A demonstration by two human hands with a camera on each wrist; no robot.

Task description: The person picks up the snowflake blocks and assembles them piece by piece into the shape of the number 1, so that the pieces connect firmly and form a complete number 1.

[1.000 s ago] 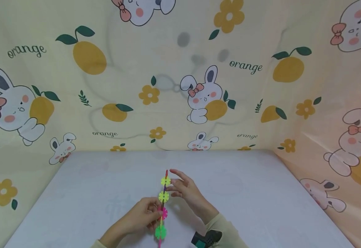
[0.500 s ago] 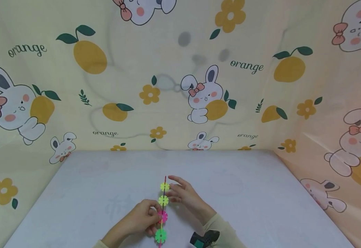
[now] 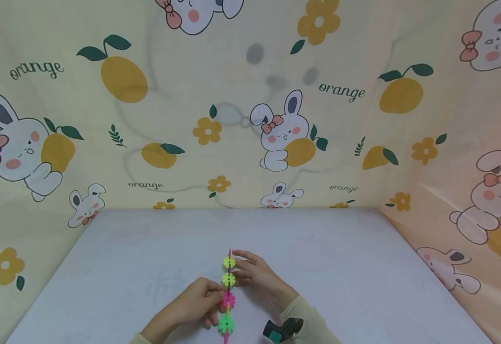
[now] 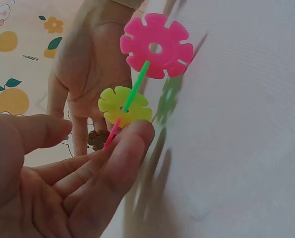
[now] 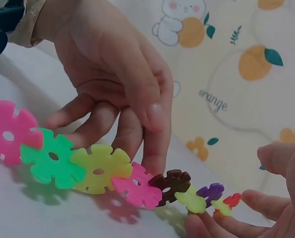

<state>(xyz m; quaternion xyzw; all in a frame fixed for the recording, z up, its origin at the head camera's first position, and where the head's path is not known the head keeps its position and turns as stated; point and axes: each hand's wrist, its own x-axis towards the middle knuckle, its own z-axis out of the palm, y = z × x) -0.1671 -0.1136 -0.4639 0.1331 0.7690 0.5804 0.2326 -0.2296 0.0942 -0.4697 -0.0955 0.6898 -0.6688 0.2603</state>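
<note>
A chain of notched plastic snowflake discs [image 3: 226,325] runs away from me in a line, each disc slotted into its neighbour. Pink, green, yellow, brown and purple pieces follow one another, with a small red disc [image 5: 232,200] at the far end. My left hand [image 3: 196,300] is beside the chain's left side, its fingertips at the pink disc [image 3: 228,300]; in the right wrist view its thumb stands apart from the index finger. My right hand [image 3: 261,276] is at the far end, fingers extended and fingertips beside the yellow discs [image 3: 229,262].
The chain and hands are low over a white tabletop [image 3: 341,267]. A patterned cloth [image 3: 181,95] with rabbits and oranges encloses the back and sides. A black device [image 3: 283,330] is strapped to my right wrist.
The chain's far end has come down toward me and the line looks straighter. My right hand has moved down with it; the left hand has shifted only slightly.
</note>
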